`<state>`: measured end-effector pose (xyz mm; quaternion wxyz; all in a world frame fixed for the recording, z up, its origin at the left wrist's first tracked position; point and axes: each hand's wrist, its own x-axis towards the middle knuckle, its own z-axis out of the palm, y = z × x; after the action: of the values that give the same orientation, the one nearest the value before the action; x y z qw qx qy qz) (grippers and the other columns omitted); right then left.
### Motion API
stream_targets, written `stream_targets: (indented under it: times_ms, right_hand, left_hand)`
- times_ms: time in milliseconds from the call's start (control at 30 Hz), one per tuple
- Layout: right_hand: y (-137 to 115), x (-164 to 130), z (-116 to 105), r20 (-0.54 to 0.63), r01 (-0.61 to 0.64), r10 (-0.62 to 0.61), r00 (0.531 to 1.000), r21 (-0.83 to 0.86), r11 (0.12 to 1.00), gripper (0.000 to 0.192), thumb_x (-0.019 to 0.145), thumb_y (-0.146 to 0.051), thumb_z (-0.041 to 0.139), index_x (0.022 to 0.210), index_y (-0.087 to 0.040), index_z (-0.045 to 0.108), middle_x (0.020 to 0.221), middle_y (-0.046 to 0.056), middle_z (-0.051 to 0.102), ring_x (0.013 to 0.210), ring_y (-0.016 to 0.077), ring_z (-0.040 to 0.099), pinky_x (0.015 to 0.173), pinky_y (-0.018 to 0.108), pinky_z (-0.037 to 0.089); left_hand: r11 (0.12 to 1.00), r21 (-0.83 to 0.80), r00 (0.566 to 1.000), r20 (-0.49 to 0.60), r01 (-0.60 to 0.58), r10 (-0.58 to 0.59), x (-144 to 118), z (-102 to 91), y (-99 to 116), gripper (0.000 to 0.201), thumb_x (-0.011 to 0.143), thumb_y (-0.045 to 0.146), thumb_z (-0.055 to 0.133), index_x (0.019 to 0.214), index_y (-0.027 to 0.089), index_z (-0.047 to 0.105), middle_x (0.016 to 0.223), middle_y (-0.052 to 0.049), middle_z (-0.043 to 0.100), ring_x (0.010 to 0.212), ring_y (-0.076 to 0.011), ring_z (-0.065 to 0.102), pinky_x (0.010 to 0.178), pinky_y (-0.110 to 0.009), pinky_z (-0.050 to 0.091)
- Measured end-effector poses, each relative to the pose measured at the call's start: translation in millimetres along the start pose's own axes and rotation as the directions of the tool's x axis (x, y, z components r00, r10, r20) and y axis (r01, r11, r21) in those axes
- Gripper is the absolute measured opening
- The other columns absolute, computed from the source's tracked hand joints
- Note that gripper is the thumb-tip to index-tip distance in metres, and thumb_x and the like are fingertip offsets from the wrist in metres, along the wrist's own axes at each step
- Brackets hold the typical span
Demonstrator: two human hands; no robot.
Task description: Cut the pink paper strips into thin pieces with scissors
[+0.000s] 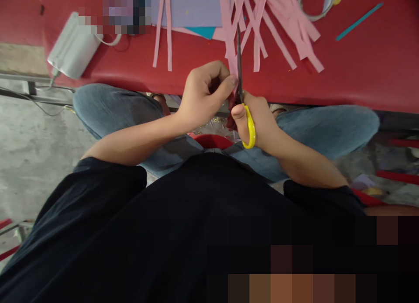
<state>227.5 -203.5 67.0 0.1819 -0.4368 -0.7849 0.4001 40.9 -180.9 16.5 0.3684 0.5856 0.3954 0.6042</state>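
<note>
Below, grey floor [32, 141]; above, red table [131, 60]; left hand [203, 93] pinching pink strip [230, 47], right hand [262, 117] gripping yellow-handled scissors [239, 71].

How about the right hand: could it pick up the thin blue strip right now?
Probably not easily: the right hand holds yellow-handled scissors, though the blue strip lies uncovered on the red table.

White box [73, 47], cable [56, 72] plugged in, sits on the red bench [131, 60], left side. Pale ring [313, 18] upper right, teal strip [359, 22] near it.
</note>
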Motion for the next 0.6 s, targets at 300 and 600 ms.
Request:
stream_targets:
  times_ms: [300, 600]
  right_hand:
    - [0, 0, -1, -0.016, -0.013, 0.014, 1.0, 0.018, 1.0, 0.079, 0.103, -0.096, 0.032, 0.106, -0.024, 0.065, 0.07, 0.005, 0.068, 0.066, 0.024, 0.07, 0.065, 0.037, 0.049]
    - [-2, 5, -10, -0.156, -0.102, 0.159, 0.975, 0.324, 0.94, 0.063, 0.097, -0.091, 0.061, 0.097, -0.028, 0.061, 0.064, -0.002, 0.062, 0.049, 0.0182, 0.06, 0.046, 0.036, 0.048]
  left_hand:
    - [0.998, 0.029, 0.999, -0.005, -0.046, 0.047, 1, -0.2, 3, 0.048, 0.106, 0.057, 0.075, 0.075, 0.024, 0.058, 0.063, 0.001, 0.055, 0.051, -0.0107, 0.045, 0.048, -0.031, 0.032]
    - [0.998, 0.037, 0.999, 0.004, -0.043, 0.043, -4, -1.4, 9, 0.044, 0.109, 0.05, 0.075, 0.077, 0.023, 0.061, 0.063, 0.003, 0.052, 0.052, -0.0093, 0.049, 0.048, -0.027, 0.035]
